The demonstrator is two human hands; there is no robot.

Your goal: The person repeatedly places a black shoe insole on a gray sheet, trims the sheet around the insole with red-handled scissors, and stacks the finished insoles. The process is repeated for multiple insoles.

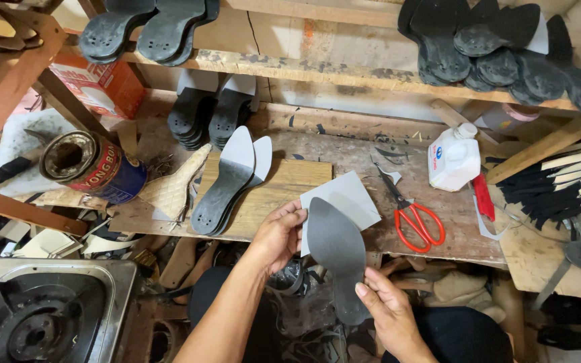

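Cluttered and scuffed, a wooden workbench (344,151) fills the view under a rough shelf (317,70) stacked with dark soles. Just in front of the bench's near edge, both hands hold one dark grey insole (334,252) with its pointed toe toward the bench. The left hand (278,235) pinches the insole's upper left edge together with a pale grey sheet (351,198) that lies behind it, fingers curled over the rim. The right hand (388,309) grips the heel end from below, thumb pressed flat on the face. Left of the insole, a stack of similar soles (226,181) leans on a light wooden board (270,191); further left lies a tin can (92,165) on its side. Right of the insole sit red-handled scissors (417,222), and beyond them a white plastic bottle (453,158). By its look the insole is thin, light and fairly stiff yet bendable, with a matt face unlikely to slip; holding it by the edges near toe and heel, as here, seems the surest grip, since the sheet behind is flimsier and could crease.
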